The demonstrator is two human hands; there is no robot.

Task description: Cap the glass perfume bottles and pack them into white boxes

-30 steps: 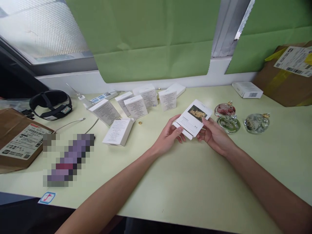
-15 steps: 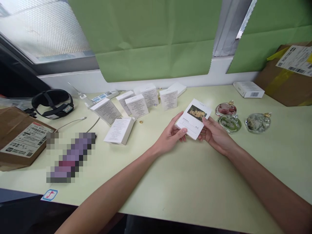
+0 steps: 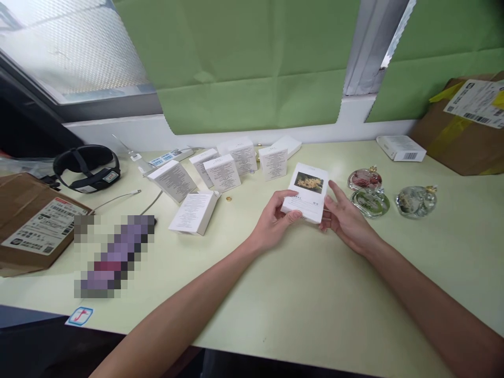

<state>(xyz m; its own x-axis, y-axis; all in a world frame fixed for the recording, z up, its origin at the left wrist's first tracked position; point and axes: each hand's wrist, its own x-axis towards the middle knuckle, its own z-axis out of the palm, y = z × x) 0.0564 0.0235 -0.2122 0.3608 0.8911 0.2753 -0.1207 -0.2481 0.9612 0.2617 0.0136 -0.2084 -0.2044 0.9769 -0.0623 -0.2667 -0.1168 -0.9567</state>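
A white box [image 3: 305,192] with a picture of yellow flowers and printed text is held tilted above the table. My left hand [image 3: 274,220] grips its lower left corner, thumb on the front face and fingers around the side. My right hand [image 3: 350,223] is at the box's right edge with its fingers spread, thumb and forefinger apart; some fingertips lie by the lower right corner, partly hidden. Just beyond my right hand sit round glass bottles with gold tops: one with red inside [image 3: 364,178], one green [image 3: 370,202], one clear [image 3: 416,202].
Several white printed boxes [image 3: 222,173] stand at the back left, one lying nearer [image 3: 195,212] beside a small gold ring [image 3: 229,199]. Cardboard boxes [image 3: 35,226] flank both sides. A black headset [image 3: 86,168], a blurred purple object [image 3: 118,257] and a cable [image 3: 151,202] lie left.
The white box has turned more upright and shifted slightly left. My right hand's fingers have loosened from its edge and spread, while my left hand keeps its grip.
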